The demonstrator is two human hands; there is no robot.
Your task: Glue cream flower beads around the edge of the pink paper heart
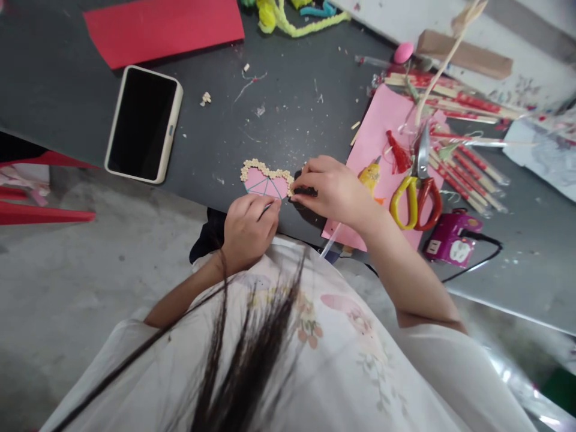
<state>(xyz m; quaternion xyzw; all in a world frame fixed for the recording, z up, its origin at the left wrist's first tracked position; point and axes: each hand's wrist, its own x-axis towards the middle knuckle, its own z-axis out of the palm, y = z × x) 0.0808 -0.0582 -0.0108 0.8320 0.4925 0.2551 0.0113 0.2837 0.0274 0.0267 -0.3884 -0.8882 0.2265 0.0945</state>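
Note:
A pink heart-shaped piece (pixel 261 182) lies near the table's front edge. Small pale beige bits line its top edge, and thin green lines cross its face. My left hand (pixel 249 231) is closed over the heart's lower edge, its curled fingers gripping it there; a thin dark object (pixel 266 209) shows between them. At the heart's right border, my right hand (pixel 335 187) is closed in a pinch. Something dark (pixel 306 191) shows beneath its fingers, but I cannot make out what it is.
Scissors (pixel 422 180) with yellow and red handles lie on a pink sheet (pixel 373 129). Red-and-beige wrapped sticks (pixel 470 171) and a purple box (pixel 454 239) with a black cable are on the right. Leftward are a phone (pixel 144 123) and a red sheet (pixel 164 29).

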